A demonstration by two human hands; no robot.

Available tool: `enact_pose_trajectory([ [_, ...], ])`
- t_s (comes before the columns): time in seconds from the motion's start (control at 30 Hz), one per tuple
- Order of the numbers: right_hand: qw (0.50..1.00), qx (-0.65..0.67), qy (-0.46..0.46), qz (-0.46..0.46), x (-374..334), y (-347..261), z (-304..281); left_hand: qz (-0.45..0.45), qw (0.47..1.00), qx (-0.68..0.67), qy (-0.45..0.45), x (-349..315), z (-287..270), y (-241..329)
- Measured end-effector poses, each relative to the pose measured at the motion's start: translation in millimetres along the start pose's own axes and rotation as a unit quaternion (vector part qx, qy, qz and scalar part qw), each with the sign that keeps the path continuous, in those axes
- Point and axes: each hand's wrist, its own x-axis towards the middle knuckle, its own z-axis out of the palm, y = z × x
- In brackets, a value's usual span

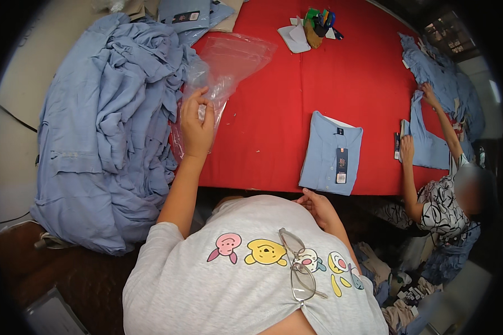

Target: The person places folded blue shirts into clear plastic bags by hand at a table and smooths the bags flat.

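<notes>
My left hand [197,124] is over the left part of the red table, with bent fingers pinching a clear plastic bag [237,53]. The bag is wrinkled around the fingertips and spreads away toward the far side. At the table's near edge, my right hand [317,205] rests with loosely curled fingers apart and nothing visible in it. Just beyond it lies a folded light blue shirt [320,151], buttons up, with a dark hang tag [341,166] on its front.
A large heap of blue shirts [112,117] borders my left arm. Bagged shirts [187,17] lie behind it. Small cards and coloured items [313,30] sit at the far middle. At right, a co-worker's hands [407,148] handle a blue garment [430,148] beside more piled garments [452,84].
</notes>
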Motion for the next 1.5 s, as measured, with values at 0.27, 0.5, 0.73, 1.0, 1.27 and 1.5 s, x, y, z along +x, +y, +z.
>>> enact_pose_trajectory([
  [0.27, 0.873, -0.199, -0.061, -0.441, -74.1, -100.8, 120.2, -0.184, 0.884, -0.353, -0.246, 38.7, -51.4, 144.4],
  [0.5, 0.901, -0.051, -0.079, -0.423, -59.0, -87.3, 78.9, -0.008, 0.839, -0.326, -0.435, -25.3, -16.7, 217.5],
  [0.73, 0.92, -0.029, -0.156, -0.359, -111.4, -79.0, -24.4, -0.061, 0.849, -0.343, -0.398, -26.3, 35.6, 221.9],
  [1.0, 0.906, -0.039, 0.086, -0.411, -175.8, -84.6, -126.5, -0.206, 0.627, -0.367, -0.655, -66.5, 119.8, 251.8],
  [1.27, 0.874, -0.054, 0.085, -0.474, -185.7, -54.2, -199.8, -0.316, 0.668, -0.336, -0.585, -135.9, 147.2, 296.5],
  [1.5, 0.857, -0.085, 0.1, -0.499, -189.7, -52.9, -201.0, -0.231, 0.7, -0.445, -0.509, -150.5, 184.1, 371.9],
])
